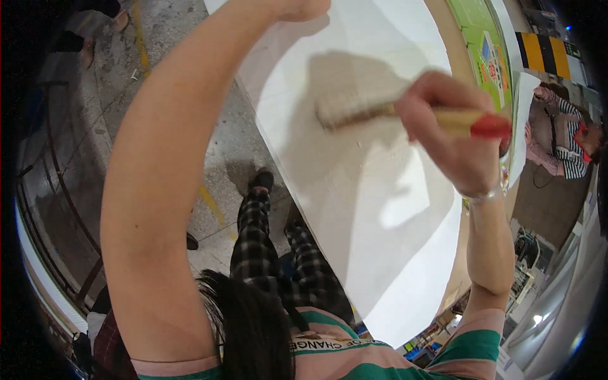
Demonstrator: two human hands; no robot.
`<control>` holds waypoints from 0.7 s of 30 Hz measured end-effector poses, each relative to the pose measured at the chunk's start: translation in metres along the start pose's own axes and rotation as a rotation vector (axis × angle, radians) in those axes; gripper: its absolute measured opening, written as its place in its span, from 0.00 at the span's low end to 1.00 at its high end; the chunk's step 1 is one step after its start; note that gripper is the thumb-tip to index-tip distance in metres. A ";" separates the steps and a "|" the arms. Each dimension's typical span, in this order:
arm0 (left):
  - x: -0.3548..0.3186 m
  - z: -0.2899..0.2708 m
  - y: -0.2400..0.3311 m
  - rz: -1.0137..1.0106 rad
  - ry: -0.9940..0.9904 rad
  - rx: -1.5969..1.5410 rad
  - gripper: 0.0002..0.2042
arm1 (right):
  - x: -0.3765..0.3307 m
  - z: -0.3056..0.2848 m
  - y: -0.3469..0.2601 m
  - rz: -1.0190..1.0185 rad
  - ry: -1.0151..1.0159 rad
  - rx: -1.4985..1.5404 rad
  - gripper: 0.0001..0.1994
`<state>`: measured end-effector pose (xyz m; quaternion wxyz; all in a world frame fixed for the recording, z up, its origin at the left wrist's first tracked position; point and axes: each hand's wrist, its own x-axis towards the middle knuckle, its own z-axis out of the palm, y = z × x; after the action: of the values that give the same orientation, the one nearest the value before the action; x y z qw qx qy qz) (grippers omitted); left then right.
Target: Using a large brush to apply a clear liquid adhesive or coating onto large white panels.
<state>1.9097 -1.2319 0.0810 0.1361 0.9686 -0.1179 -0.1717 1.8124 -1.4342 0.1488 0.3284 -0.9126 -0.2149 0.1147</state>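
Observation:
My right hand [446, 130] is closed around the wooden handle of a brush [354, 118]. The handle has a red end [491, 126] by my wrist, and motion blurs both hand and brush. Its pale bristles point left, low over a big white sheet [304, 120]; I cannot tell whether they touch it. My left arm stretches far forward along the sheet's left side. Only part of my left hand [307, 9] shows at the upper edge, near the sheet, with its fingers hidden.
Along the right lies a green printed sheet or box [481, 50]. Another person in a striped top [567, 136] is at the far right. My legs in checked trousers [256, 237] are beside the table, over a grey floor [171, 82] with yellow lines. Other people's feet show at upper left.

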 end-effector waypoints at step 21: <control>-0.158 0.165 0.077 -0.499 1.095 -1.185 0.28 | -0.077 0.011 0.028 -0.086 0.204 0.276 0.09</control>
<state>1.6913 -1.2977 0.0028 0.6177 0.6812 0.2916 0.2634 1.7491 -1.4837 0.1273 0.4753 -0.8556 -0.2017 0.0356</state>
